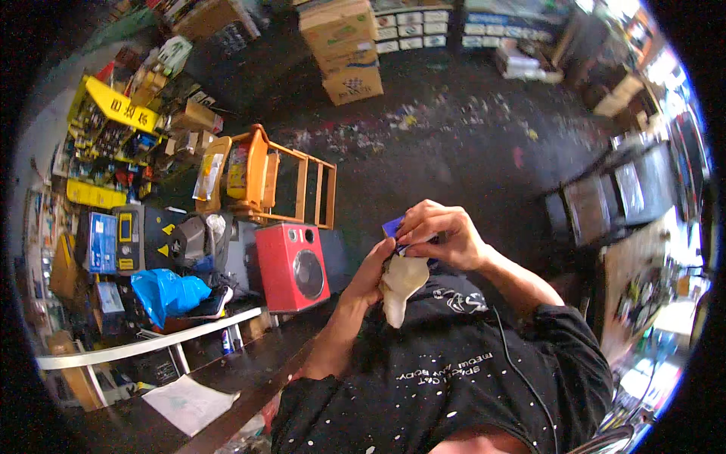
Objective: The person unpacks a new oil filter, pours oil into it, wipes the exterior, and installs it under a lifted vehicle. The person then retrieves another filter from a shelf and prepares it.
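Note:
My left hand (371, 269) is closed around the upper side of a cream-coloured, irregular piece (405, 281), perhaps cloth or rubber, whose narrow end hangs down in front of my black shirt. A small blue-violet flat piece (392, 227) sticks up between the fingers of both hands; its material cannot be told. With bent fingers and thumb, my right hand (445, 235) pinches at the top of the cream piece, touching the blue-violet one. The fingers hide where the two pieces meet.
A red speaker (292, 267) stands left of my hands, with an orange wooden chair (264, 176) beyond it. Further left are a white-edged bench (153, 339), a blue plastic bag (170, 292) and yellow tool racks (122, 108). Stacked cardboard boxes (343, 54) stand ahead.

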The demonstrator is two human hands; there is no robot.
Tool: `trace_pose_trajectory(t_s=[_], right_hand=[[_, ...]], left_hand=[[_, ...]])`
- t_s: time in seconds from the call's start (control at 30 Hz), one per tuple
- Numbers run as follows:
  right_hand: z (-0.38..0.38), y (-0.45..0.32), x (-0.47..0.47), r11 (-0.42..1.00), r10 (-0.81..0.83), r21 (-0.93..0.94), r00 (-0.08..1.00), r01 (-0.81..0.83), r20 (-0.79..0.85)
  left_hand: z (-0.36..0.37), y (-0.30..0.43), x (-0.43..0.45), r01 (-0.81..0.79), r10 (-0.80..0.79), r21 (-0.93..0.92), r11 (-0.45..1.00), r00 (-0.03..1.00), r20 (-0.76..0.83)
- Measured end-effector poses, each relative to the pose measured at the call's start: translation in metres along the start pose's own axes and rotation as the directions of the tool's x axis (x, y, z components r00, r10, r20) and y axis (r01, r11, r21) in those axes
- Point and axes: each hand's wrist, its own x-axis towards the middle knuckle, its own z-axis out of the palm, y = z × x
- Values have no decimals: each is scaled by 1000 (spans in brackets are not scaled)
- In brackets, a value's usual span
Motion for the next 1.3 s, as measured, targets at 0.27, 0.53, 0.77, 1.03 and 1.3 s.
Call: trace_pose_trajectory(t_s=[0.27,0.53,0.77,1.03,1.3], right_hand=[[-45,141,263,999,20,23,984,-24,175],[-86,256,536,996,-23,95,974,2,223],[-62,340,765,970,-220,-30,921,242,321],[33,489,1046,898,-433,196,709,394,557],[240,540,1279,797,-577,467,257,383,775]], left_hand=[[-87,216,153,-298,294,196,934,955,47],[-124,465,272,-186,186,2,983,983,0],[-177,679,311,-171,126,-154,973,955,-268],[-359,869,353,-472,363,-248,846,851,-380],[-489,1001,253,-702,376,-77,708,467,-800]])
